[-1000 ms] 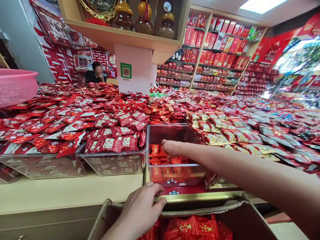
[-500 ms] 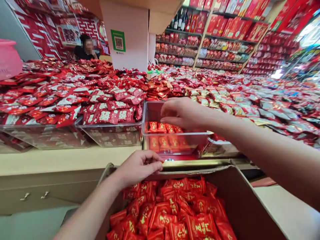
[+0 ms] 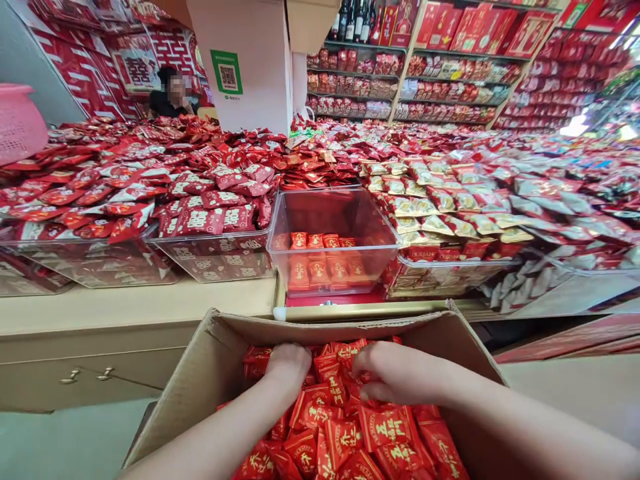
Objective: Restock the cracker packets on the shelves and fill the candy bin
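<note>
Both my hands are down in an open cardboard box (image 3: 200, 353) filled with small red wrapped packets (image 3: 345, 433) with gold lettering. My left hand (image 3: 290, 367) reaches among the packets by the far left side; its fingers are hidden by the hand and the packets. To its right, my right hand (image 3: 387, 370) rests on the packets with bent fingers and the thumb below them; what lies within its grasp is unclear. Beyond the box stands a clear plastic bin (image 3: 333, 270), with short rows of similar red packets (image 3: 315, 270) on its bottom toward the front left.
Clear bins heaped with dark red packets (image 3: 215, 213) and gold-white packets (image 3: 425, 200) flank the partly filled one. A pink basket (image 3: 20, 123) stands far left, and a white column (image 3: 245, 80) rises behind. A person (image 3: 173, 93) sits at the back.
My right hand has come back from above the clear bin into the cardboard box. My left hand has dropped from the box's far edge into the packets.
</note>
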Demonstrator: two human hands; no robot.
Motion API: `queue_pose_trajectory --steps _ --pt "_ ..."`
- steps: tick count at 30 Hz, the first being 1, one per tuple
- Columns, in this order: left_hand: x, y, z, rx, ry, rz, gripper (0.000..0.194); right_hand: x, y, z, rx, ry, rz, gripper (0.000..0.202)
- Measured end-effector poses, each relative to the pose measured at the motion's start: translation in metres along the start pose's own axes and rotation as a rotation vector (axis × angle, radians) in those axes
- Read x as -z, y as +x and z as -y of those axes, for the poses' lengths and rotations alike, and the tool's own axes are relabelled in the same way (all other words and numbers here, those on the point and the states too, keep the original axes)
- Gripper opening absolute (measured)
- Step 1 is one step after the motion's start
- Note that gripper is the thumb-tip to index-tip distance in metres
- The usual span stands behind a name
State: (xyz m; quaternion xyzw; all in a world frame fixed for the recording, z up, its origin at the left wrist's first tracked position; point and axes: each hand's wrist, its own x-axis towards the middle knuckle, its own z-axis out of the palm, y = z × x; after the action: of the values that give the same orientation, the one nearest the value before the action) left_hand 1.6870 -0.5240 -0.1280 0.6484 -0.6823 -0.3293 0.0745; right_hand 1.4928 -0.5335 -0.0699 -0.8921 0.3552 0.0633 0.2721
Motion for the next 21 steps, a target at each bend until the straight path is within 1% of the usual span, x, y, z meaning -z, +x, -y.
queue_pose_trajectory --steps 2,3,5,6,7,8,9,10,11,12,13,14,15,16,17,18,19,20,21 --pt "0.013 -0.005 -0.011 -0.038 0.108 0.034 0.007 0.003 -0.001 -0.004 -0.082 0.106 -0.038 0.010" --pt "0.021 -0.010 -0.019 -0.073 0.165 0.063 0.007 0.005 -0.001 -0.004 -0.130 0.202 -0.050 0.012" --pt "0.037 -0.023 -0.037 -0.180 0.220 0.124 0.012 0.007 -0.002 -0.005 -0.226 0.504 -0.033 0.028" --pt "0.044 -0.030 -0.046 -0.251 0.232 0.150 0.015 0.008 -0.002 -0.005 -0.255 0.704 0.000 0.039" --pt "0.051 -0.036 -0.055 -0.322 0.237 0.162 0.017 0.008 -0.002 -0.004 -0.256 0.919 0.061 0.050" --pt "0.056 -0.041 -0.064 -0.417 0.241 0.156 0.018 0.009 -0.003 -0.004 -0.226 1.124 0.135 0.057" --pt "0.060 -0.046 -0.071 -0.533 0.239 0.131 0.020 0.009 -0.003 -0.003 -0.170 1.301 0.202 0.058" --pt "0.063 -0.049 -0.076 -0.656 0.228 0.095 0.022 0.010 -0.003 -0.002 -0.102 1.443 0.231 0.054" --pt "0.065 -0.051 -0.079 -0.775 0.205 0.049 0.025 0.011 -0.003 0.000 -0.043 1.552 0.207 0.045" --pt "0.066 -0.053 -0.080 -0.870 0.171 0.011 0.026 0.012 -0.004 0.001 0.001 1.632 0.136 0.037" --pt "0.067 -0.054 -0.080 -0.920 0.119 -0.033 0.025 0.013 -0.004 0.002 0.028 1.686 0.029 0.032" --pt "0.068 -0.055 -0.078 -0.931 0.051 -0.099 0.024 0.015 -0.004 0.003 0.043 1.714 -0.088 0.032" --pt "0.069 -0.055 -0.076 -0.905 -0.027 -0.190 0.022 0.017 -0.005 0.004 0.052 1.717 -0.189 0.034" --pt "0.070 -0.055 -0.073 -0.851 -0.112 -0.299 0.021 0.019 -0.006 0.005 0.060 1.691 -0.268 0.036" --pt "0.071 -0.055 -0.071 -0.772 -0.200 -0.411 0.020 0.021 -0.008 0.006 0.071 1.643 -0.332 0.037" --pt "0.072 -0.055 -0.069 -0.679 -0.288 -0.497 0.022 0.023 -0.010 0.007 0.090 1.585 -0.386 0.038" --pt "0.074 -0.054 -0.068 -0.574 -0.380 -0.535 0.024 0.025 -0.012 0.009 0.115 1.524 -0.433 0.038" --pt "0.076 -0.052 -0.067 -0.466 -0.464 -0.508 0.028 0.026 -0.014 0.010 0.143 1.465 -0.467 0.038" --pt "0.077 -0.051 -0.067 -0.367 -0.540 -0.432 0.033 0.026 -0.015 0.012 0.174 1.409 -0.490 0.037"
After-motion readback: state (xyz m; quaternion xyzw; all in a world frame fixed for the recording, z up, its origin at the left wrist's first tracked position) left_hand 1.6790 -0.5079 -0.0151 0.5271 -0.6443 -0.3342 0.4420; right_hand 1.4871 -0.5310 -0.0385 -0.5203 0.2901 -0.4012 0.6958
